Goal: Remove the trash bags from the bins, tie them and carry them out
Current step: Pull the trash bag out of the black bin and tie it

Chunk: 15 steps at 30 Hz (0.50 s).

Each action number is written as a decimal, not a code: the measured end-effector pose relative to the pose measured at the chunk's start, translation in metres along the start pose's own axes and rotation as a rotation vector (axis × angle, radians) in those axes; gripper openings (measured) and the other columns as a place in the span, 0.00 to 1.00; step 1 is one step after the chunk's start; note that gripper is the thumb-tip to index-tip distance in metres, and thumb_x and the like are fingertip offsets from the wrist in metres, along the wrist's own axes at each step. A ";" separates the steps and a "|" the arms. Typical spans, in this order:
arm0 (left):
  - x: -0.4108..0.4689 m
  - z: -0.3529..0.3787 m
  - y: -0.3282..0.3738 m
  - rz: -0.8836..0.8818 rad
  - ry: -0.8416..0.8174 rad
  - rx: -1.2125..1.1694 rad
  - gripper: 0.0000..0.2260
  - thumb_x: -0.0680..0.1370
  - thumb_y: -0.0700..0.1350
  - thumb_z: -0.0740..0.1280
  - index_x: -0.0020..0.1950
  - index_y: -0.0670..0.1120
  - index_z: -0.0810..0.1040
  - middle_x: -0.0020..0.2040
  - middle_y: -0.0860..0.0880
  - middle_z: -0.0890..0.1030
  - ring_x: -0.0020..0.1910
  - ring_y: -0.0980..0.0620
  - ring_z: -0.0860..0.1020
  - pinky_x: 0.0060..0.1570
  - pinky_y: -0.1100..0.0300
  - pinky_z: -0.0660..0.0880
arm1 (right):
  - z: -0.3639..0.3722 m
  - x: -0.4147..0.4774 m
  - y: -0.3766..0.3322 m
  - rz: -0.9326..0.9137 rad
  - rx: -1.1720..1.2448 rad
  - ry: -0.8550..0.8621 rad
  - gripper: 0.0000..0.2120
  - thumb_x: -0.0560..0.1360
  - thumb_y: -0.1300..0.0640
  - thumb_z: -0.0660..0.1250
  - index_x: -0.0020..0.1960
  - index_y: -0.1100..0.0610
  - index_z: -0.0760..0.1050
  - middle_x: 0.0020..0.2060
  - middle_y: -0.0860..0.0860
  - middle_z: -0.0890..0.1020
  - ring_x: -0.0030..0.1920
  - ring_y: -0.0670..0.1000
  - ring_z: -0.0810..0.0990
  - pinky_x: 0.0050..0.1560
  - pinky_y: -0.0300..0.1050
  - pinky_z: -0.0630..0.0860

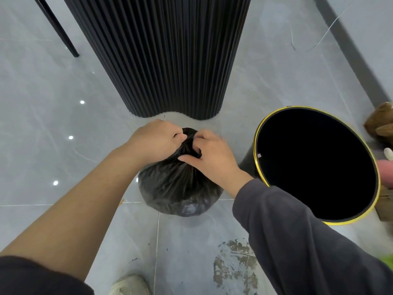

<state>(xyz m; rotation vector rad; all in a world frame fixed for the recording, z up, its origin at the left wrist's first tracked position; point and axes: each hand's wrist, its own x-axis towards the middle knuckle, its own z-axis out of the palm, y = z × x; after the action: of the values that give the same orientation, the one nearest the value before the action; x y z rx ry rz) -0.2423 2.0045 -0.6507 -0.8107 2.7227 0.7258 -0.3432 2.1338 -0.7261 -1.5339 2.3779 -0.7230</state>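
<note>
Here the black trash bag [180, 188] sits on the grey floor just left of the gold-rimmed bin [314, 165], already out of it. The left hand [153, 139] and right hand [212, 156] both pinch the gathered neck at the bag's top, fingers curled into the film. The bag looks soft, thin, slippery and lightly filled; the bunched neck is probably the safest hold.

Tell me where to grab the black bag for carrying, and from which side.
Grip the bag by its gathered neck, from straight above. The plastic is bunched into a narrow twist there, where the left hand and right hand pinch it; the body below bulges wide and round on the floor.
</note>
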 end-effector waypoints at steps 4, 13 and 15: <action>-0.002 0.000 0.001 0.000 -0.010 0.006 0.18 0.81 0.50 0.56 0.39 0.41 0.76 0.38 0.43 0.78 0.40 0.45 0.75 0.43 0.46 0.74 | -0.003 -0.002 -0.007 0.078 0.027 -0.098 0.27 0.70 0.35 0.67 0.61 0.51 0.66 0.41 0.49 0.78 0.41 0.53 0.78 0.37 0.49 0.73; -0.007 0.002 0.005 -0.025 -0.003 -0.006 0.17 0.81 0.51 0.57 0.40 0.42 0.77 0.37 0.43 0.78 0.36 0.48 0.74 0.39 0.51 0.72 | -0.004 -0.004 -0.004 0.033 0.049 -0.064 0.21 0.71 0.38 0.69 0.41 0.55 0.67 0.33 0.44 0.69 0.33 0.48 0.70 0.36 0.44 0.63; -0.008 0.002 0.006 -0.031 0.001 -0.007 0.17 0.81 0.51 0.57 0.41 0.42 0.77 0.38 0.42 0.79 0.36 0.48 0.73 0.39 0.51 0.72 | -0.008 -0.005 -0.006 0.061 0.051 -0.055 0.21 0.71 0.38 0.68 0.52 0.53 0.69 0.33 0.44 0.73 0.34 0.49 0.74 0.35 0.44 0.66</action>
<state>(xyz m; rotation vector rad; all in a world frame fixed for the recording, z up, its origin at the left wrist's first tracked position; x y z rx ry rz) -0.2388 2.0133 -0.6477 -0.8535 2.7033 0.7295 -0.3398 2.1386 -0.7167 -1.4363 2.3372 -0.7132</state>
